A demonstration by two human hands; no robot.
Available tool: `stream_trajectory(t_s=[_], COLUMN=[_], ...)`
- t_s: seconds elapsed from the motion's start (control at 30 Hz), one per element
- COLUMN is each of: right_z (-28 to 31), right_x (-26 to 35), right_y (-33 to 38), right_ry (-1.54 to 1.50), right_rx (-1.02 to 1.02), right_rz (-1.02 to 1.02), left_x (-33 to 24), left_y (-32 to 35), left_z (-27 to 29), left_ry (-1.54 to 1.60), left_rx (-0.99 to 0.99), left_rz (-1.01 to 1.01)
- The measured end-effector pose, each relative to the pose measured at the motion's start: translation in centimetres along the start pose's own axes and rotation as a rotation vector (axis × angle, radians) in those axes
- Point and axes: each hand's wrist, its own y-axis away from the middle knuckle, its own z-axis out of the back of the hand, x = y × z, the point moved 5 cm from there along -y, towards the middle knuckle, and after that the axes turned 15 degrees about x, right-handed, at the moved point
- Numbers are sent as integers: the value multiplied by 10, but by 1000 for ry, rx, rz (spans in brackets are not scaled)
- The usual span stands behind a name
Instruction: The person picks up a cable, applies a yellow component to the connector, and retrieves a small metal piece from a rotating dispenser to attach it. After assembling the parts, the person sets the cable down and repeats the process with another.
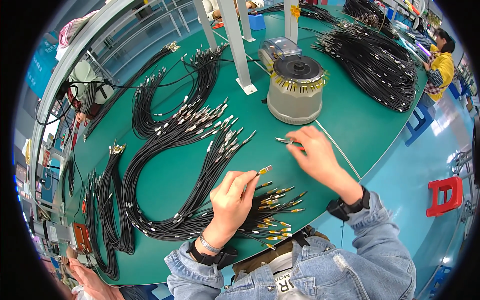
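My left hand (233, 199) pinches a black cable near its end, between thumb and fingers. A band of yellow tape and a metal connector (265, 170) stick out past the fingertips. Below that hand, a fan of cable ends with yellow tape (272, 202) lies near the table's front edge. My right hand (315, 151) is closed round a small hand tool with red handles and pointed metal jaws (284, 141); whether it is pliers or snips I cannot make out. The jaws point left, toward the tape dispenser's near side. A round grey tape dispenser (296, 100) carries yellow strips around its rim.
Bundles of black cables (135, 172) curve across the green table (260, 120). Another large bundle (370, 65) lies at the far right. A white metal post (235, 50) stands on the table. Co-workers sit around it, one in yellow (441, 70). A red stool (445, 196) stands on the floor.
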Motion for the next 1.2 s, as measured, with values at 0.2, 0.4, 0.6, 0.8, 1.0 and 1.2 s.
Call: stream_trajectory(t_s=[0.2,0.4,0.6,0.8,1.0,1.2], right_z=[-34,-47,-51,-44,-43,-46], right_x=[40,54,52,56,56,57], right_y=[12,16,18,22,23,22], right_ry=[-1508,-1696,-1685,-1613,-1591,-1606], right_rx=[204,12,-28,-109,-127,-134], right_rz=[-19,8,11,-26,-63,-70], left_x=[8,11,10,11,11,17], left_y=[-6,-5,-4,0,1,5], left_z=[-6,-8,-8,-11,-13,-16], left_ry=[50,75,68,63,156,256], left_rx=[-17,-28,7,41,76,133], left_rz=[87,114,127,137,200,286])
